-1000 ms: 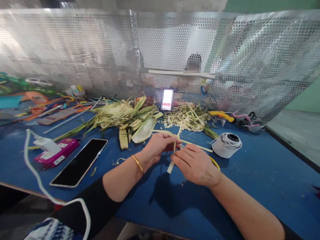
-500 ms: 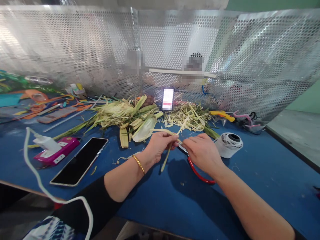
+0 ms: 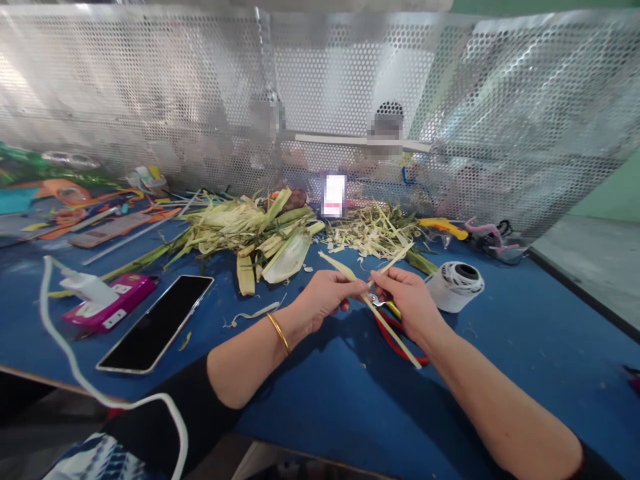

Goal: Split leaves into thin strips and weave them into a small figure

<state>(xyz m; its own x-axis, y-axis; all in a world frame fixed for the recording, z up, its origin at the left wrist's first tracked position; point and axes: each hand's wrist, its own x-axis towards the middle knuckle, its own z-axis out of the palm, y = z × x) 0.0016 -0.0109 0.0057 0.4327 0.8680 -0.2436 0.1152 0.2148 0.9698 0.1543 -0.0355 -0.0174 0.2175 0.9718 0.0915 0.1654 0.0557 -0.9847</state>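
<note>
My left hand point(image 3: 330, 297) pinches pale green-yellow strips of husk above the blue table. One strip point(image 3: 393, 330) slants from upper left of my left fingers down toward lower right, beneath my right palm. My right hand point(image 3: 407, 300) has its thumb and fingertips closed close to my left fingertips, on another narrow strip point(image 3: 400, 255) that points up and right. Where the strips cross is partly covered by fingers. Under my right hand lies a tool with red handles point(image 3: 395, 339), its metal end partly showing; a bit of yellow shows beside it.
A heap of husks point(image 3: 225, 230) and a pile of shreds point(image 3: 367, 233) lie behind my hands. A white roll point(image 3: 457, 288) stands at right. Left are a phone point(image 3: 157, 323) and a magenta power strip point(image 3: 113, 303) with a white cable. A perforated metal screen point(image 3: 325, 80) closes the back.
The strip that hung down to the left below my fingers now points down to the right. My right fingers have turned and moved in against my left fingertips, and more of the red-handled tool shows.
</note>
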